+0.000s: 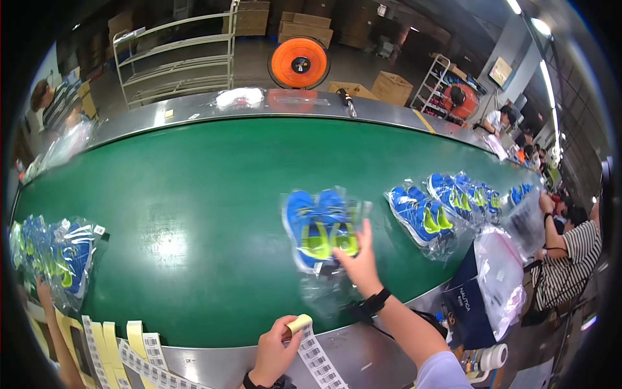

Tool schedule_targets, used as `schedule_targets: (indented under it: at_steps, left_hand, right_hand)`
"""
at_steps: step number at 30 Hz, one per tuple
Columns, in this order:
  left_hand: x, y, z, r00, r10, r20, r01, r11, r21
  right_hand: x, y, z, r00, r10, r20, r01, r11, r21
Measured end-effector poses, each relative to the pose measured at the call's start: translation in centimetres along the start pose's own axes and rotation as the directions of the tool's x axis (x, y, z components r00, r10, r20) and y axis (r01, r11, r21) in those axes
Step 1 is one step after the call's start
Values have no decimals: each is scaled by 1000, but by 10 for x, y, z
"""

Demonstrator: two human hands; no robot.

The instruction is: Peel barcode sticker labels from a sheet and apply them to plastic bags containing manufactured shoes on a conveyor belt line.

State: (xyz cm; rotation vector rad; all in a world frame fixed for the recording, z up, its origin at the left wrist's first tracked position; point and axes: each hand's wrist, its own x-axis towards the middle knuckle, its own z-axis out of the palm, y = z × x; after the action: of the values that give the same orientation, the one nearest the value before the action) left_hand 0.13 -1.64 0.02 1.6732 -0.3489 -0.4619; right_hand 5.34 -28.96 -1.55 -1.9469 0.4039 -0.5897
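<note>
A pair of blue and yellow shoes in a clear plastic bag [317, 230] lies on the green conveyor belt [194, 194]. My right hand [357, 259] reaches out and touches the near right edge of that bag, fingers spread. At the belt's near steel edge, my left hand [275, 350] pinches a strip of barcode stickers [317, 360] on yellow backing. More bagged blue shoes [421, 214] lie to the right on the belt, with another bagged pair [466, 194] beyond them.
Bagged blue shoes [55, 256] pile at the belt's left end beside another person's arm [55, 330]. Sticker strips [123, 353] hang over the near edge. A person in a striped shirt [570, 259] sits at right. An orange reel [299, 63], shelving [181, 58] and cartons stand beyond.
</note>
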Motion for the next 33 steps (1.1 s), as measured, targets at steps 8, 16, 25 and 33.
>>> schedule_targets:
  at_steps: [8,16,25,33]
  left_hand:
    - [-4,-4,4,1000,-6,17,8,996,-85]
    - [-2,-7,2,999,32,-17,-32,999,-19]
    - [0,-5,1,1000,8,-15,-9,997,-81]
    - [0,-5,1,1000,-10,-3,10,998,-57]
  right_hand:
    - [103,-5,34,956,282,-80,-254,934,250]
    - [115,-1,63,909,414,53,-410,862,299]
    - [81,17,36,932,351,92,-337,745,576]
    - [127,-7,19,968,244,58,-238,825,512]
